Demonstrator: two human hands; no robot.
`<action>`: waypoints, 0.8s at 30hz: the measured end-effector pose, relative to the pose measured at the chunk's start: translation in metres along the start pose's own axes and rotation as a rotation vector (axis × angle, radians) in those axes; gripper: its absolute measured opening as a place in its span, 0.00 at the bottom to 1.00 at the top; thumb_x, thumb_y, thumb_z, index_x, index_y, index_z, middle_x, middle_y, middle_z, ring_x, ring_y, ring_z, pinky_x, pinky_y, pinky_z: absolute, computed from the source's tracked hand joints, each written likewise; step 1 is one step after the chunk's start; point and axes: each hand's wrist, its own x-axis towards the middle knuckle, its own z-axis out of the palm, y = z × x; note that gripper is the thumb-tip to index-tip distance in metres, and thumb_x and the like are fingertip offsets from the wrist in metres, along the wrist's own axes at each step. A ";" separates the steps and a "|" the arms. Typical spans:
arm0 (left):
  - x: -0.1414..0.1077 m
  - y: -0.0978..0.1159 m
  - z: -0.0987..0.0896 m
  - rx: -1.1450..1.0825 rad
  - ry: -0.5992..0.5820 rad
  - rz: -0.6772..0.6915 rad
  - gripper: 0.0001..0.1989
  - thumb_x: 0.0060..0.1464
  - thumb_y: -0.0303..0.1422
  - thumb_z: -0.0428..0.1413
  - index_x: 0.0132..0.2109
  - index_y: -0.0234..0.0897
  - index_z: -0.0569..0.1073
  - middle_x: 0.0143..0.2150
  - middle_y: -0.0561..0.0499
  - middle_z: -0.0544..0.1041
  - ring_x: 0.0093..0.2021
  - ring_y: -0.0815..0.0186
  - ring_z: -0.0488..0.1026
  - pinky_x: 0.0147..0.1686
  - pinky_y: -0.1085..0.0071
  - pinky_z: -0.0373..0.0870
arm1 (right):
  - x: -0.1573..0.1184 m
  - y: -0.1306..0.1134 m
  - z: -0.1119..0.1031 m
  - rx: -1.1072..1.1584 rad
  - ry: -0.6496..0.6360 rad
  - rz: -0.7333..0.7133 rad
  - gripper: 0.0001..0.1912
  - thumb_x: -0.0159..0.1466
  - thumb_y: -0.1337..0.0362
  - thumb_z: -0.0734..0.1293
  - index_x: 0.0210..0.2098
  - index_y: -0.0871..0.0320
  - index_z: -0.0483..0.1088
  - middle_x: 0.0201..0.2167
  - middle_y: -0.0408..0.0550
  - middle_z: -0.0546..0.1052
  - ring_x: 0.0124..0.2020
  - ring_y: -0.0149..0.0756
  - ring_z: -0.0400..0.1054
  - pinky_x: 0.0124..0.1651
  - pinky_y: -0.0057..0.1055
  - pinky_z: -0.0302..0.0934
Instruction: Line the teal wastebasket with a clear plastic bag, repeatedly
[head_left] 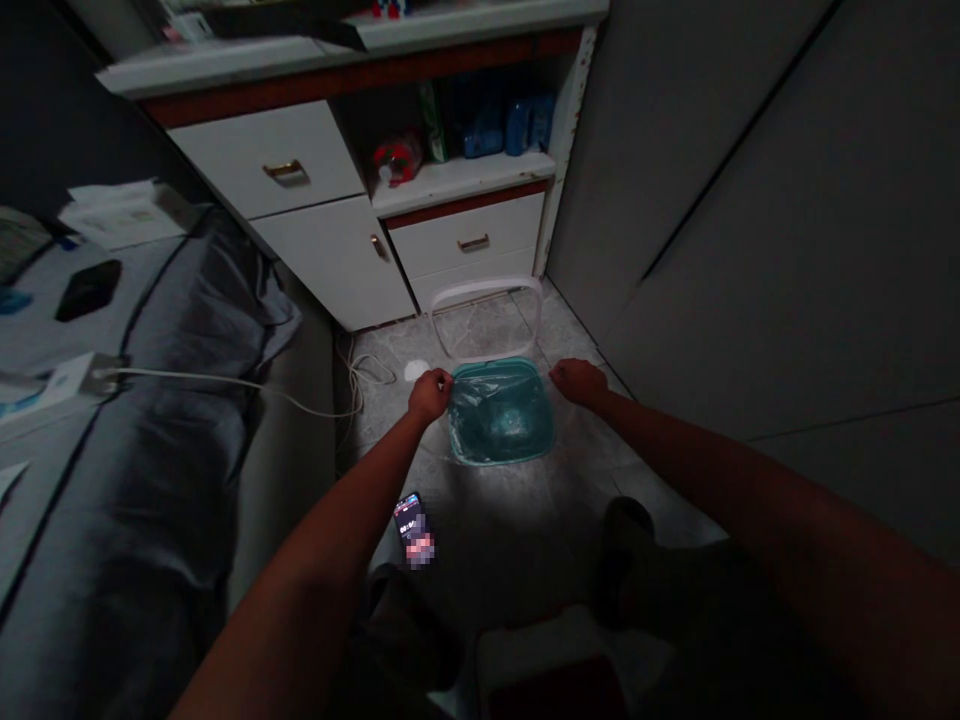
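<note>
A teal bin (502,460) stands on the grey tiled floor, with a clear plastic bag (495,400) spread over its opening and inside it. At the bin's upper left rim, my left hand (430,394) is closed on the bag's edge. My right hand (579,382) is pinched just off the upper right rim, at the bag's other side; the film between its fingers is faint. Behind the bin, a pale ring-shaped frame (486,288) leans near the white cabinet.
A lit phone (414,530) lies on the floor by my left forearm. White cables (360,375) and a small white item (415,371) are left of the bin. A white drawer cabinet (322,250) stands behind, a bed (172,400) left, grey panels (750,250) right.
</note>
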 end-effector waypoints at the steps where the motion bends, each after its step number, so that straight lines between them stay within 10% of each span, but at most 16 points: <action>1: 0.006 0.001 0.003 -0.033 -0.003 -0.014 0.11 0.66 0.37 0.52 0.43 0.37 0.77 0.45 0.43 0.82 0.45 0.59 0.78 0.50 0.64 0.73 | 0.003 0.002 0.000 0.025 -0.002 0.012 0.19 0.73 0.52 0.62 0.49 0.53 0.82 0.53 0.54 0.83 0.53 0.47 0.77 0.49 0.36 0.68; 24: 0.049 -0.026 0.034 -0.354 0.060 -0.255 0.08 0.58 0.35 0.55 0.35 0.37 0.76 0.34 0.48 0.81 0.37 0.61 0.77 0.44 0.65 0.72 | 0.056 -0.004 0.051 0.399 -0.001 0.120 0.20 0.71 0.51 0.66 0.46 0.57 0.86 0.37 0.51 0.85 0.39 0.38 0.80 0.42 0.27 0.66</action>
